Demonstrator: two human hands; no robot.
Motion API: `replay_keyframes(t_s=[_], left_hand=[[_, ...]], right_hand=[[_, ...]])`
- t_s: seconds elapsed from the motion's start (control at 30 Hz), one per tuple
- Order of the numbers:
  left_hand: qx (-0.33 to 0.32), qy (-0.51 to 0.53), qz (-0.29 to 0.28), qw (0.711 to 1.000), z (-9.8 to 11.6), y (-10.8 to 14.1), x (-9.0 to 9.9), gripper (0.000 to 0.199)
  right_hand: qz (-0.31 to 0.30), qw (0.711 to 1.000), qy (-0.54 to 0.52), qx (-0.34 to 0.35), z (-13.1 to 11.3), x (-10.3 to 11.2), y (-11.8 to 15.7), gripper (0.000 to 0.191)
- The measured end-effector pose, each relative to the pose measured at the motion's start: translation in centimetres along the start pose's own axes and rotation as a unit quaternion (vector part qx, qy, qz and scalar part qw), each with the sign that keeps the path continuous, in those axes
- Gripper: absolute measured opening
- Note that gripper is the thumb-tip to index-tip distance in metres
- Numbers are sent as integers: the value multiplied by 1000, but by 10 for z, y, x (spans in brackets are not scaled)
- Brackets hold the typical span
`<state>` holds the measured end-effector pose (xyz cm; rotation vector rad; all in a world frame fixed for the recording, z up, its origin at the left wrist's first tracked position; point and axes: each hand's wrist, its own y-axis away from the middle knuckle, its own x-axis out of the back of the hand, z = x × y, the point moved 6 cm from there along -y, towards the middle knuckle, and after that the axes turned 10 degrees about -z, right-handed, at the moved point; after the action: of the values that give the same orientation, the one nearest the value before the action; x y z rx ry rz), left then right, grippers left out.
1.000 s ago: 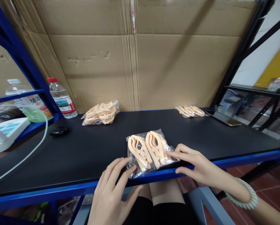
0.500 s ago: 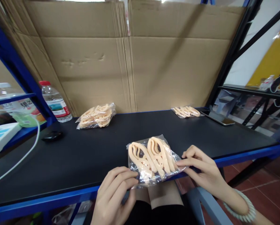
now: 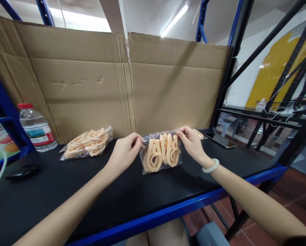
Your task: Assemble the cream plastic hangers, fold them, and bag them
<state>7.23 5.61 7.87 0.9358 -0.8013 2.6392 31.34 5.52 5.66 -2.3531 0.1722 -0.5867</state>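
A clear plastic bag (image 3: 165, 150) with pale peach, loop-shaped foam-like pieces hangs upright above the black tabletop, held between both hands. My left hand (image 3: 128, 148) pinches its upper left corner. With thumb and fingers closed, my right hand (image 3: 192, 141) grips the upper right corner; a pale bead bracelet (image 3: 211, 166) circles that wrist. To the left, a fuller bag of similar pieces (image 3: 87, 143) lies on the table. Another such bag (image 3: 199, 134) shows only in part behind my right hand.
On the black table (image 3: 111, 201) are a red-capped water bottle (image 3: 37, 128), a black computer mouse (image 3: 22, 172) and a dark phone or tablet (image 3: 221, 140). Cardboard (image 3: 91, 92) walls off the back. A blue metal edge (image 3: 147, 220) runs along the front.
Both hands have moved forward over the table with the bag, which is now raised by its upper corners instead of lying tilted near the front edge. The head view has tipped upward.
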Motion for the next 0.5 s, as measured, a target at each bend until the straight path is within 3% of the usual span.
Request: replay_keyframes(t_s=[0.23,0.5], left_hand=[[95,110,-42,988,-44,-91,-61,15],[186,272,-112,937,-40,-159,-145,30]], right_hand=[[53,995,58,-64,62,23,-53,18],[66,971,132,-190,121,88,-80,13]])
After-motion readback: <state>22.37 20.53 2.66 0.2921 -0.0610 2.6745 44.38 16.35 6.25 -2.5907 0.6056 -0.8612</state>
